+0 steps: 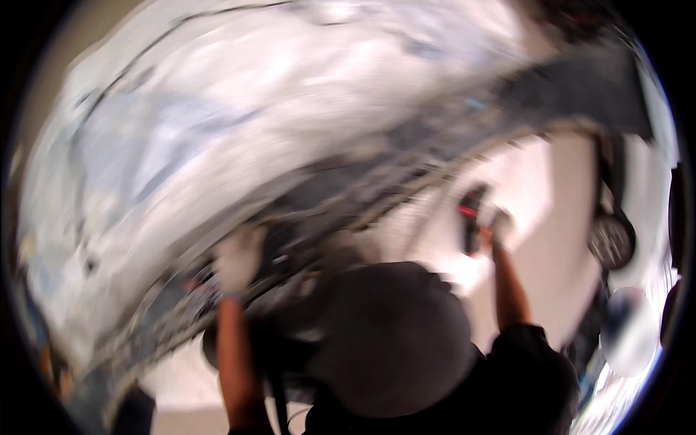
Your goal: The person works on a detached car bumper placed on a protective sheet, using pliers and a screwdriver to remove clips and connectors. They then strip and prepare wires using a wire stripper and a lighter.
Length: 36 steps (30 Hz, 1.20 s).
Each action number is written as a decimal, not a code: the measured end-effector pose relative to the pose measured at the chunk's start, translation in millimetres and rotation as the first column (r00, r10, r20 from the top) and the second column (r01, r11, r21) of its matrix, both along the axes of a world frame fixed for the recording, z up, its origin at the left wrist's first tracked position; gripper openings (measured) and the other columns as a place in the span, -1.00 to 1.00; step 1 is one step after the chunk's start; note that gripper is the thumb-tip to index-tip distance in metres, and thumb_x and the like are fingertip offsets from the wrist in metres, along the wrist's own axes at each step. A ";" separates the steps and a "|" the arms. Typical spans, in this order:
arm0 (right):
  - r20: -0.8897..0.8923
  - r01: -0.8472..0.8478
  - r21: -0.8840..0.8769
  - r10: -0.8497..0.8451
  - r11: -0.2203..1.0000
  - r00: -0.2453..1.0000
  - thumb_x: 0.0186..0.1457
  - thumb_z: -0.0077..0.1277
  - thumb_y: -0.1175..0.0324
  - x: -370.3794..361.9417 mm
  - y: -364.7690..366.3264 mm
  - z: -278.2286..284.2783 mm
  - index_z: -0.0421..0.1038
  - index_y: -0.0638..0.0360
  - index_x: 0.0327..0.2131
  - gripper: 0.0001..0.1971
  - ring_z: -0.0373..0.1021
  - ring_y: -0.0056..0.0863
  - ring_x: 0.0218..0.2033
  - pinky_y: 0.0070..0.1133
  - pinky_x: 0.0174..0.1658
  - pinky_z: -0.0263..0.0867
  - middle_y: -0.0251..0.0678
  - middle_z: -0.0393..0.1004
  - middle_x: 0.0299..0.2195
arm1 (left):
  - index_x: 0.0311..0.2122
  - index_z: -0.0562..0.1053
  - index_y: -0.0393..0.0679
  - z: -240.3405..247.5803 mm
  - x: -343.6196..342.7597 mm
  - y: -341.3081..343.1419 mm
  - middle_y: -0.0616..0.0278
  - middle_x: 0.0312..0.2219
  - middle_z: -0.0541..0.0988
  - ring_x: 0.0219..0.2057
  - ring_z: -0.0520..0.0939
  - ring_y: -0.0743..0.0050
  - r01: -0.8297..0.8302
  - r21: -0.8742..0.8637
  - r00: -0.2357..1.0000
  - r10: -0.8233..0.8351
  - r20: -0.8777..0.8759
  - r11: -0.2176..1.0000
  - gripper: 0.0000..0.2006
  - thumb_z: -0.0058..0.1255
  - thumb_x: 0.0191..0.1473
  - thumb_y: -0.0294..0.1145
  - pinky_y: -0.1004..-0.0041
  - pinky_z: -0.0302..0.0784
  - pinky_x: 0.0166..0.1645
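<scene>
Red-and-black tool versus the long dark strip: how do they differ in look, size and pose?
The tool shows red patches; the strip is mostly dark grey. The tool is compact, while the strip is far longer. The tool runs nearly vertically in view; the strip slants up rightward. Both look blurred.

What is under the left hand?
The dark strip shows on both sides of the left hand. The patch directly beneath the palm is covered, and blur hides whether the fingers grip anything there.
</scene>
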State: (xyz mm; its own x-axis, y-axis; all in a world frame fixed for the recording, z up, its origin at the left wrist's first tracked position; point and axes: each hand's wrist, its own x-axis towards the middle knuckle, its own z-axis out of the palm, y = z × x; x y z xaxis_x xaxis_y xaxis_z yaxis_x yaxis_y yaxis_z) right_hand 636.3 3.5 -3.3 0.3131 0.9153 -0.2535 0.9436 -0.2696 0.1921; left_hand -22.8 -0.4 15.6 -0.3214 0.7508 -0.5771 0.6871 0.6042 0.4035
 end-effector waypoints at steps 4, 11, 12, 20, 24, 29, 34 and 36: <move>0.037 0.287 -0.035 -0.286 0.957 0.958 0.21 -0.06 0.24 58.6 -24.2 -6.8 0.40 0.14 0.04 -0.64 0.47 -0.28 -0.09 -0.40 -0.01 0.38 -0.15 0.48 -0.02 | -0.18 0.61 -0.15 -1.6 -3.1 15.8 -0.10 -0.37 0.62 -0.29 0.67 -0.06 0.066 0.123 0.993 -0.078 0.088 0.990 -0.70 0.04 0.18 -0.14 0.21 0.55 -0.17; 0.060 0.305 -0.052 -0.302 0.951 0.951 0.14 0.02 0.23 69.5 -4.9 -4.5 0.44 0.12 0.01 -0.63 0.50 -0.27 -0.12 -0.40 -0.05 0.39 -0.13 0.52 -0.07 | -0.11 0.58 0.00 -6.9 -6.8 -23.1 0.02 -0.31 0.65 -0.25 0.65 -0.03 -0.127 0.356 0.976 0.052 0.212 0.926 -0.77 -0.02 0.15 -0.32 0.14 0.54 -0.07; 0.057 0.302 -0.048 -0.299 0.952 0.953 0.13 0.03 0.23 69.7 -2.2 -1.8 0.44 0.12 0.01 -0.62 0.50 -0.26 -0.12 -0.40 -0.05 0.39 -0.13 0.52 -0.08 | -0.06 0.55 0.02 -6.9 -5.2 -24.5 0.02 -0.26 0.65 -0.21 0.65 -0.02 -0.056 0.400 0.981 -0.024 0.192 0.915 -0.73 -0.02 0.14 -0.34 0.13 0.52 -0.02; -0.225 0.146 0.094 -0.121 0.985 0.967 0.06 0.13 0.21 -14.3 16.3 36.9 0.48 0.09 -0.03 -0.61 0.53 -0.25 -0.16 -0.41 -0.10 0.40 -0.11 0.57 -0.15 | 0.04 0.49 0.05 10.5 -2.2 3.6 0.01 -0.25 0.64 -0.27 0.67 0.01 0.404 0.350 0.915 -0.379 -0.142 0.845 -0.66 0.03 0.13 -0.35 0.11 0.58 -0.14; -0.543 -0.306 -0.083 0.215 0.948 0.812 0.02 0.15 0.26 -232.3 60.5 94.1 0.47 0.12 -0.06 -0.62 0.52 -0.16 -0.16 -0.34 -0.09 0.40 -0.09 0.51 -0.14 | -0.12 0.58 -0.01 -0.6 -4.9 0.5 0.04 -0.55 0.61 -0.53 0.65 0.05 0.227 0.468 0.966 -0.257 -0.001 0.854 -0.80 0.06 0.17 -0.29 0.21 0.61 -0.38; -0.728 -0.810 -0.309 0.425 0.498 0.539 0.00 0.14 0.43 -400.2 91.7 99.9 0.46 0.16 -0.09 -0.66 0.50 -0.17 -0.19 -0.35 -0.14 0.41 -0.14 0.45 -0.18 | -0.19 0.61 -0.06 -10.1 -0.9 0.9 0.09 -0.60 0.60 -0.57 0.65 0.13 0.181 0.431 0.981 -0.194 -0.015 0.884 -0.78 0.05 0.19 -0.21 0.26 0.61 -0.45; -0.835 -0.736 -0.550 -0.281 0.395 0.473 0.12 0.12 0.30 -406.6 85.9 62.8 0.45 0.15 -0.05 -0.68 0.41 -0.47 -0.30 -0.51 -0.24 0.36 -0.32 0.43 -0.37 | -0.23 0.61 -0.02 -10.8 0.5 -5.6 0.02 -0.55 0.61 -0.51 0.65 0.03 0.049 0.374 0.989 -0.097 0.109 0.926 -0.79 0.01 0.19 -0.19 0.15 0.60 -0.39; -0.742 -0.674 -0.642 -0.518 0.365 0.425 0.18 0.07 0.29 -409.4 77.6 57.1 0.44 0.13 0.01 -0.67 0.33 -0.66 -0.37 -0.60 -0.29 0.29 -0.46 0.38 -0.42 | -0.20 0.61 -0.02 -12.9 1.0 -7.2 0.03 -0.54 0.61 -0.50 0.66 0.03 0.032 0.333 0.989 -0.079 0.129 0.942 -0.77 0.01 0.19 -0.18 0.15 0.60 -0.38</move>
